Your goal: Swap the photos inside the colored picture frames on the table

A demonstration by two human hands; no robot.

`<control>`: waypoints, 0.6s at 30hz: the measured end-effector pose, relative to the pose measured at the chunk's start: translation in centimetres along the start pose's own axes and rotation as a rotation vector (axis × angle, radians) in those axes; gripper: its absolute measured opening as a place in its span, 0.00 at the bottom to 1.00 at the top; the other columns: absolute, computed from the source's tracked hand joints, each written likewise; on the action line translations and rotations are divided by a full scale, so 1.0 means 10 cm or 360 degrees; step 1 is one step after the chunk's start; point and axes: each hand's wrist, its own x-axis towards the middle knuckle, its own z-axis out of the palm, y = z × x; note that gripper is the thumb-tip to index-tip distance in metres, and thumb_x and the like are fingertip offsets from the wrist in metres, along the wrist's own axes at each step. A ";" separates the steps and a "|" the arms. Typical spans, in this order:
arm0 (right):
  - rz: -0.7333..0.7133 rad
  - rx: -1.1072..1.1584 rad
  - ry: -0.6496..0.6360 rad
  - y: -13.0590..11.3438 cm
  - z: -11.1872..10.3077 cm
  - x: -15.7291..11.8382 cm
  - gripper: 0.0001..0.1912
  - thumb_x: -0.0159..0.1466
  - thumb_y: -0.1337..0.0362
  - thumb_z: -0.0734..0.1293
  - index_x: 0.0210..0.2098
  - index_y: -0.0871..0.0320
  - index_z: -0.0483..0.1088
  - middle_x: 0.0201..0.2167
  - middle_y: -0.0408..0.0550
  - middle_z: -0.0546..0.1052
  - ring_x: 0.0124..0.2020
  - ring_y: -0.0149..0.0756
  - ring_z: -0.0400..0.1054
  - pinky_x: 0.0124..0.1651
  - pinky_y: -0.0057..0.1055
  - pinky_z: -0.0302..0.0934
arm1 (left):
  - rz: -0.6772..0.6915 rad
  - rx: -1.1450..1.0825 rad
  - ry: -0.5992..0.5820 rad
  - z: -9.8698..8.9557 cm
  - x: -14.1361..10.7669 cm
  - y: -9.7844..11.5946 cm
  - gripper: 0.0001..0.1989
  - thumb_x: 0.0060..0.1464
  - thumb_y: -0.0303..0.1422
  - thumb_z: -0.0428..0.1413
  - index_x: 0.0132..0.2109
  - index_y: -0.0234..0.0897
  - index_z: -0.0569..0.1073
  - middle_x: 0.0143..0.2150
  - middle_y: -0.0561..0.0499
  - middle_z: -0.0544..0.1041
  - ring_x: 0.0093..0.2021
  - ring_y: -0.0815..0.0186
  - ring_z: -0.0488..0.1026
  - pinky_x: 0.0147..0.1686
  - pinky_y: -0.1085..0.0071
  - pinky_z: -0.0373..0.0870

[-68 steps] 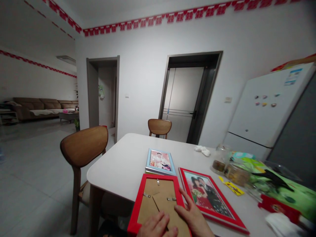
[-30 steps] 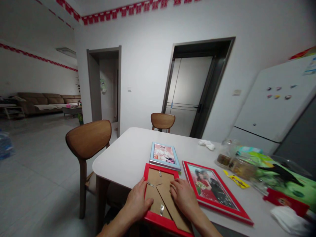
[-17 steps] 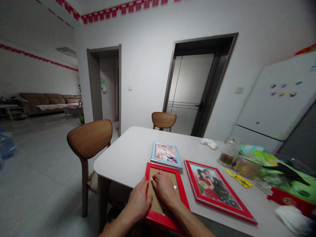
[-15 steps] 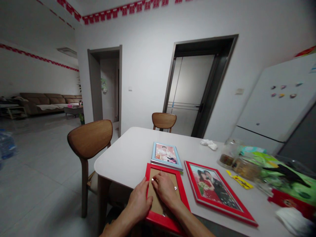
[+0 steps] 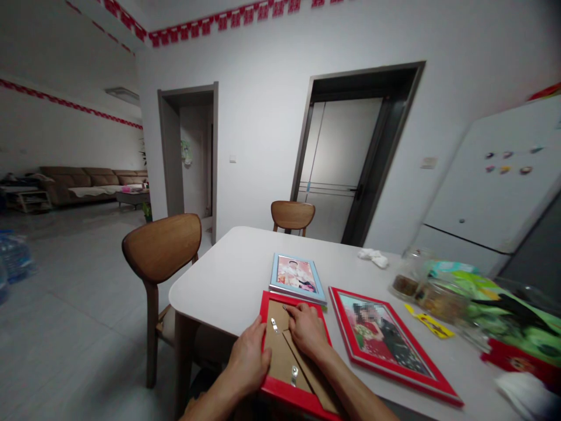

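A red picture frame [image 5: 274,390] lies face down at the near table edge, its brown backing board [image 5: 278,356] showing. My left hand [image 5: 249,358] grips the frame's left side, thumb over the board. With fingers bent together, my right hand [image 5: 309,328] reaches over the board and its fingertips touch a small metal clip [image 5: 285,308] near the top. Other silvery metal clips [image 5: 274,325] are on the left and lower parts of the board. A brown stand flap lies under my right wrist, partly hidden by the forearm.
Beyond it lies a blue picture frame [image 5: 275,272], and to the right a larger red framed photo [image 5: 342,327]. Glass jars [image 5: 405,280], a yellow packet [image 5: 433,325], green bags [image 5: 521,318] and crumpled tissues [image 5: 373,257] occupy the table's right side. A wooden chair [image 5: 164,242] stands left.
My right hand has moved from the left clip to the top clip. The left clip and the stand flap are now uncovered. My left hand keeps its hold on the frame.
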 end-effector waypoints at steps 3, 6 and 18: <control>-0.0158 0.0161 -0.0069 0.03 -0.15 -0.16 0.22 0.55 0.65 0.57 0.50 0.58 0.62 0.45 0.52 0.67 0.46 0.39 0.59 0.47 0.33 0.52 | -0.0011 0.0006 -0.0001 -0.02 0.00 0.01 0.24 0.47 0.28 0.47 0.54 0.31 0.61 0.57 0.45 0.60 0.55 0.64 0.58 0.54 0.72 0.51; -0.0380 0.0411 -0.0348 0.07 -0.35 -0.41 0.24 0.49 0.66 0.61 0.47 0.56 0.65 0.49 0.51 0.64 0.49 0.38 0.57 0.52 0.32 0.49 | -0.0045 -0.0011 -0.0020 -0.02 0.01 0.02 0.25 0.46 0.27 0.47 0.54 0.33 0.61 0.57 0.47 0.60 0.55 0.64 0.58 0.54 0.72 0.51; -0.0344 0.0503 -0.0364 0.02 -0.28 -0.60 0.14 0.48 0.65 0.63 0.35 0.52 0.72 0.49 0.48 0.65 0.49 0.39 0.58 0.51 0.34 0.49 | -0.0080 0.0022 0.0001 0.00 0.02 0.04 0.24 0.46 0.26 0.47 0.53 0.35 0.61 0.57 0.48 0.60 0.54 0.64 0.58 0.53 0.72 0.52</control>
